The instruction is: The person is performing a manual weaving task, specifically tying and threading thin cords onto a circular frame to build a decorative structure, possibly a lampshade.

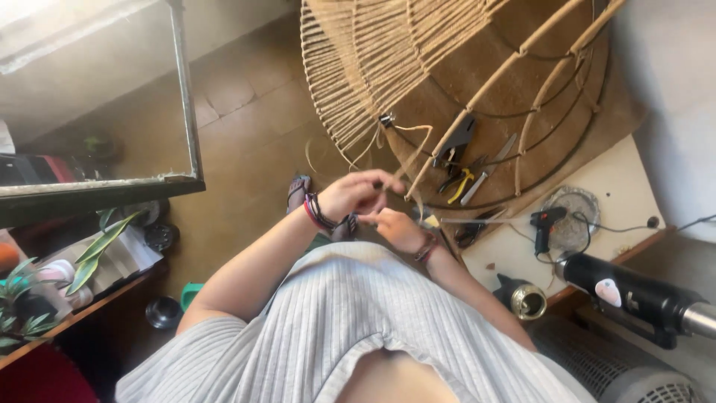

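Pinching a pale cord strand at mid-frame, the left hand and right hand are held close together. The strand is traced up to the woven wire frame at upper centre, though the exact grip is seemingly blurred. Pliers are seen just right.

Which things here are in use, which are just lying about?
In use: left hand, right hand, cord, wire frame.
Lying about: pliers, yellow cutters, glue gun, tin can, potted plant.
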